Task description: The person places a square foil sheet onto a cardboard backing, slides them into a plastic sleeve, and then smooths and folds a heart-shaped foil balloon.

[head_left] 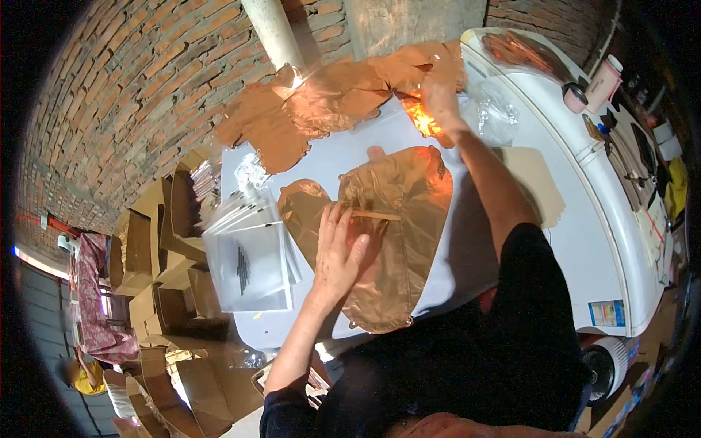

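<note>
Flat copper-coloured foil balloons [398, 285] lie overlapped on the white table in front of me, one with a rounded, heart-like outline. My left hand [340, 252] presses on them, its fingers stretched out and the thumb apart. A narrow tan strip [376, 215] runs across the foil beside its fingertips. Farther back, my right hand [440, 106] has its fingers closed at the edge of a foil balloon [422, 120], which shines brightly in the sunlight; the fingertips are partly hidden. More crumpled copper foil balloons [321, 109] spread along the table's back edge.
Clear plastic bags [252, 255] are stacked at the left of the white table [255, 328]. Open cardboard boxes [157, 241] crowd the left side. At right are a beige card [531, 186], a white rounded appliance [584, 182] and a pink bottle [604, 82]. A person in yellow [89, 376] is far left.
</note>
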### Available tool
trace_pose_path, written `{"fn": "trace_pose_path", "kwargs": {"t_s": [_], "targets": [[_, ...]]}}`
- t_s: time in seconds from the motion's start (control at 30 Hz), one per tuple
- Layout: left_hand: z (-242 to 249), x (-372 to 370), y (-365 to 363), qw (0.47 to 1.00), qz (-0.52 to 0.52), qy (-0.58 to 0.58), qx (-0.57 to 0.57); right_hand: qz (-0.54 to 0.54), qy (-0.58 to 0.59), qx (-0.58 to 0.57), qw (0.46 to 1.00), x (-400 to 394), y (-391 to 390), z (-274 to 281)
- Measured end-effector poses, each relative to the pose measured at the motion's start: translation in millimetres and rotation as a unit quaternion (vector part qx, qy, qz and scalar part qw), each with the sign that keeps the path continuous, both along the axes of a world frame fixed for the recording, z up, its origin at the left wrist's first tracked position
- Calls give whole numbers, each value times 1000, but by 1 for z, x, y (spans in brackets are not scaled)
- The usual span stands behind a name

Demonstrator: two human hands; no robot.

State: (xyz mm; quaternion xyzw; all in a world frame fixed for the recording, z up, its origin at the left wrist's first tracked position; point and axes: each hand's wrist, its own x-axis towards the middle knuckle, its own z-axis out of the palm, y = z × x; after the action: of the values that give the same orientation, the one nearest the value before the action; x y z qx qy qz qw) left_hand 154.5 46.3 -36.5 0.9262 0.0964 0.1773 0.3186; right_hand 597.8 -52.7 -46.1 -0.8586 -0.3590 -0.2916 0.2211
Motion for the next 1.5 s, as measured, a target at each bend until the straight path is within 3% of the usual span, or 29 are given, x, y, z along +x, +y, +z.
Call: {"fn": "trace_pose_path", "kwargs": {"t_s": [0.03, 0.17, 0.23, 0.27, 0.37, 0.5, 0.6, 0.67, 0.77, 0.87, 0.9, 1.0, 1.03, 1.1, 1.2, 1.23, 1.27, 1.33, 1.47, 1.5], "targets": [[2, 1, 2, 999, 8, -10, -39, -20, -14, 70, 997, -3, -1, 17], [16, 16, 12, 926, -27, 36, -375, 145, -20, 156, 977, -77, -10, 78], [30, 28, 0, 803, -31, 6, -596, 213, 23, 153, 965, -142, -18, 86], [33, 34, -3, 721, -31, -12, -692, 262, -9, 108, 959, -181, -27, 93], [29, 53, 3, 670, -5, -18, -742, 421, -111, 47, 899, -247, -33, 66], [21, 52, 7, 847, 7, 22, -531, 436, 1, 31, 899, -302, -49, 50], [19, 43, 10, 904, 34, -4, -427, 414, 11, 30, 910, -303, -61, 70], [44, 29, 13, 925, 0, 64, -376, 383, -2, 42, 923, -286, -58, 88], [76, 14, 8, 954, -101, 41, -280, 430, 48, 47, 900, -268, -50, 99], [114, -2, 5, 954, -154, 128, -222, 549, 167, -84, 815, -254, -44, 95], [150, -11, -3, 960, -125, 195, -157, 579, 157, -87, 796, -256, -42, 100], [117, -17, 29, 978, -159, 33, -131, 543, 326, -167, 756, -266, -49, 120], [154, -30, 17, 986, -82, 118, -84, 539, 363, -152, 745, -266, -50, 118], [168, -43, 21, 992, -35, 108, -48, 528, 435, -122, 719, -264, -53, 115], [169, -66, 40, 999, -10, 31, -30, 494, 481, -142, 710, -248, -56, 108], [172, -74, 39, 992, 11, 31, -121, 486, 464, -147, 726, -242, -56, 100], [162, -80, 51, 995, -1, 12, -100, 489, 478, -149, 714, -239, -60, 95], [153, -95, 58, 999, 21, 12, -30, 496, 506, -158, 688, -237, -64, 84], [150, -106, 53, 992, 72, 49, -93, 476, 501, -200, 695, -244, -63, 94], [150, -107, 51, 993, 73, 33, -85, 495, 498, -152, 695, -249, -62, 91]]}}
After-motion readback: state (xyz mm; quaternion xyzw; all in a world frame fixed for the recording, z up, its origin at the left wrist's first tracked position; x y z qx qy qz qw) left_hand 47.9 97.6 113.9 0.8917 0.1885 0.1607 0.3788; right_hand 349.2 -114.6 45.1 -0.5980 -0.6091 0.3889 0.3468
